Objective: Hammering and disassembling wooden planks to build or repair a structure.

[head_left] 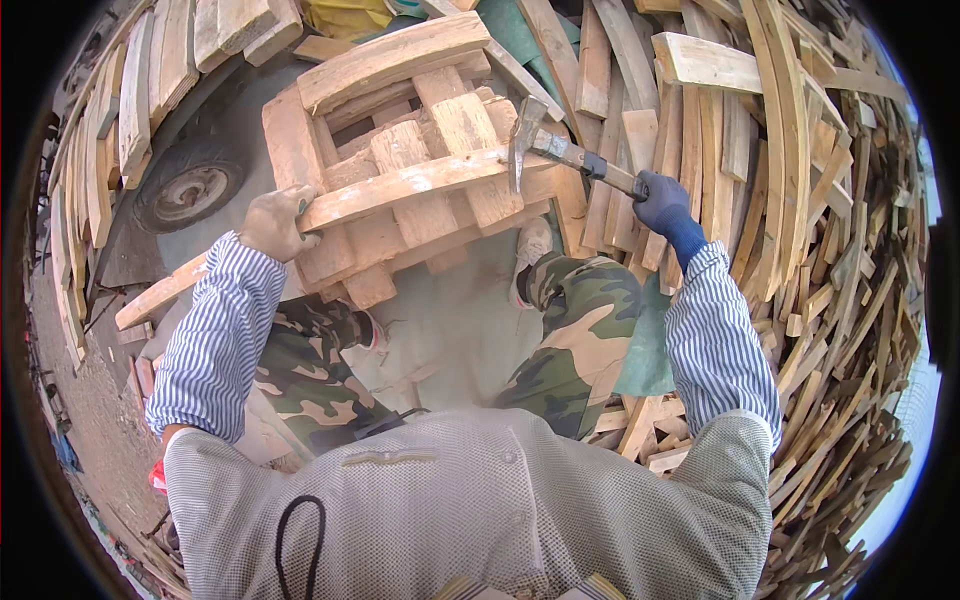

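Note:
My left hand (274, 224), in a pale glove, is closed around a long wooden plank (415, 182). The plank lies across a stack of crossed wooden blocks (375, 240) in front of me, and its left end slants down past my left forearm. In a dark blue glove, my right hand (667, 207) grips the handle of a hammer (570, 155). The hammer's metal head is at the right end of the plank; whether it touches the wood I cannot tell. Fingers of both hands are partly hidden.
A large heap of loose boards (840, 330) fills the right side. More boards (160, 60) are stacked at the far left, above a wheel (190, 190) with a black tyre. My legs in camouflage trousers (575, 320) stand on both sides of the grey ground (440, 340).

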Demonstrator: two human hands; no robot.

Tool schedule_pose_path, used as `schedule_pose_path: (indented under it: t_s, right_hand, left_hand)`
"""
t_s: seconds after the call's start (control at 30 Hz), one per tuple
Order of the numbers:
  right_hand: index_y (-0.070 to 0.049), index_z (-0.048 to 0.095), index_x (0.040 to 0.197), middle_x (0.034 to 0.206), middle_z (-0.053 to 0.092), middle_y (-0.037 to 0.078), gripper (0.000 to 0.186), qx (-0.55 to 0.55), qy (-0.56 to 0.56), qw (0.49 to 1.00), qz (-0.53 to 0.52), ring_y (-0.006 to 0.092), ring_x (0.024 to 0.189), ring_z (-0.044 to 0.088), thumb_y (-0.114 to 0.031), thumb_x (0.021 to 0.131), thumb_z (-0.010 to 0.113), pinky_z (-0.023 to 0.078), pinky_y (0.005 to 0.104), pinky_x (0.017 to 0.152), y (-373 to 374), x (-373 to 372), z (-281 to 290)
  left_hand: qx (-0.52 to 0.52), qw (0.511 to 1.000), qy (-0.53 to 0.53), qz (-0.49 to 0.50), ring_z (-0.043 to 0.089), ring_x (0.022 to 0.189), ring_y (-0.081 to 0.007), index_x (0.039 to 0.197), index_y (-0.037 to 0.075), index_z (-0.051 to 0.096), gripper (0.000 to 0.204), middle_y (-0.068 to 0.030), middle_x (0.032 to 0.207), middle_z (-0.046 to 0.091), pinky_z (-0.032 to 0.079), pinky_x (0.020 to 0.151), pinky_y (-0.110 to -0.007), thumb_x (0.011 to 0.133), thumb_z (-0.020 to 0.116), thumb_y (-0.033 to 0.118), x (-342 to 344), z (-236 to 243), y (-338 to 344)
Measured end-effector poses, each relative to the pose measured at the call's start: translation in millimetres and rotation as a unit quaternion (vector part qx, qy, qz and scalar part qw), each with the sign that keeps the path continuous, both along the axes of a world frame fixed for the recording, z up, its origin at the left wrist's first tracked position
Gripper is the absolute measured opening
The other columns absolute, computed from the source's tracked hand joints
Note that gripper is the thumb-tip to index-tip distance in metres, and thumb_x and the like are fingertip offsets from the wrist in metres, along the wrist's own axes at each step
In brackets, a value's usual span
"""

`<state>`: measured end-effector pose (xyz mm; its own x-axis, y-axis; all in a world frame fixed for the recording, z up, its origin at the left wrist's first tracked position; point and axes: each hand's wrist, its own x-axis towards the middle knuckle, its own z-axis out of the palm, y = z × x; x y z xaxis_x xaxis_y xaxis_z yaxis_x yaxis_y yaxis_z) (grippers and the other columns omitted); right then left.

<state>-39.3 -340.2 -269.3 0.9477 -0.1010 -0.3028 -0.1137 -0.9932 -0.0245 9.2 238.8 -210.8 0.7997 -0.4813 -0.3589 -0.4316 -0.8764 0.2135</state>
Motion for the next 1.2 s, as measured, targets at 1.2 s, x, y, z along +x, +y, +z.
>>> schedule_pose_path:
  t_s: [1.2]
  right_hand:
    - [-0.009,0.067,0.090,0.084,0.069,0.021,0.020,0.074,-0.015,0.996,0.039,0.0409,0.084,0.067,-0.023,0.077,0.066,0.052,0.0507,0.077,49.6,-27.7,-13.6]
  left_hand:
    - [0.162,0.987,-0.018,0.016,0.057,0.120,-0.0326,0.138,0.009,0.054,0.080,-0.0154,0.128,0.061,0.046,0.102,-0.042,0.068,0.086,0.032,-3.7,17.6,8.4]
